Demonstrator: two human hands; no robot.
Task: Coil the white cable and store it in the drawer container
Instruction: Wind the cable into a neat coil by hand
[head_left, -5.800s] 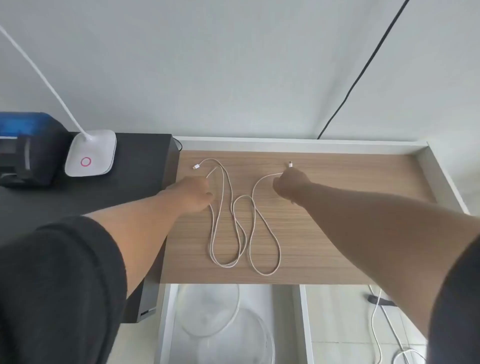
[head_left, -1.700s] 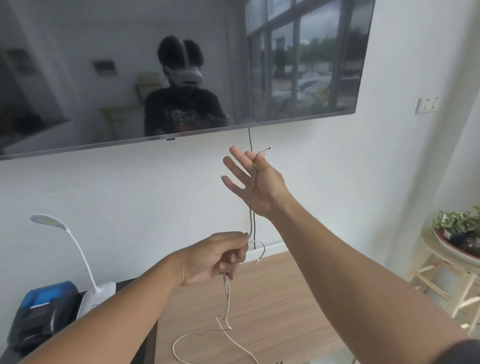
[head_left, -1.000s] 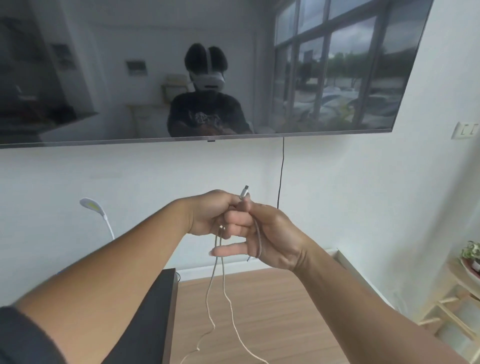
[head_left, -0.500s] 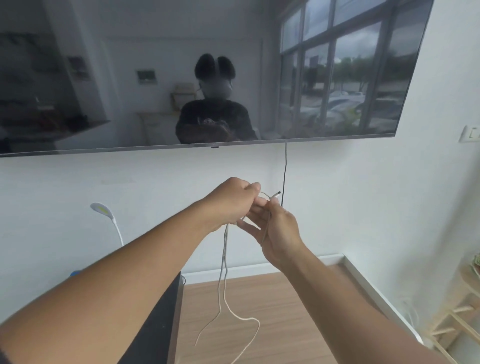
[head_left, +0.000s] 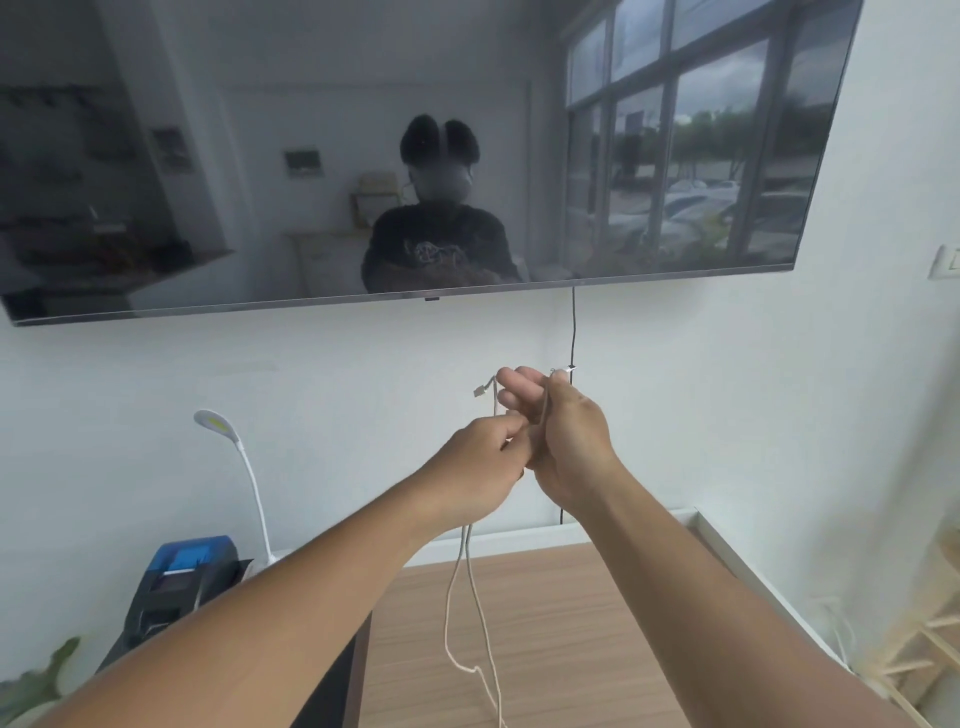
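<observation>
I hold the white cable (head_left: 470, 597) up in the air in front of the wall. My right hand (head_left: 563, 441) has the cable laid across its fingers, with both plug ends sticking out above the fingertips. My left hand (head_left: 475, 467) pinches the strands just below, touching the right hand. Two strands hang down from my left hand toward the wooden tabletop (head_left: 545, 639) and run out of the bottom of the view. The drawer container is out of view.
A wall-mounted TV (head_left: 395, 156) hangs above, with a black cord (head_left: 573, 327) dropping from it. A white desk lamp (head_left: 234, 457) and a blue-black printer (head_left: 176, 587) stand at the left. A wooden rack (head_left: 930, 634) is at the right edge.
My left hand has slid down below the right hand's fingers, pulling the cable along. A second plug end now shows above the right fingers. The view has tilted slightly down.
</observation>
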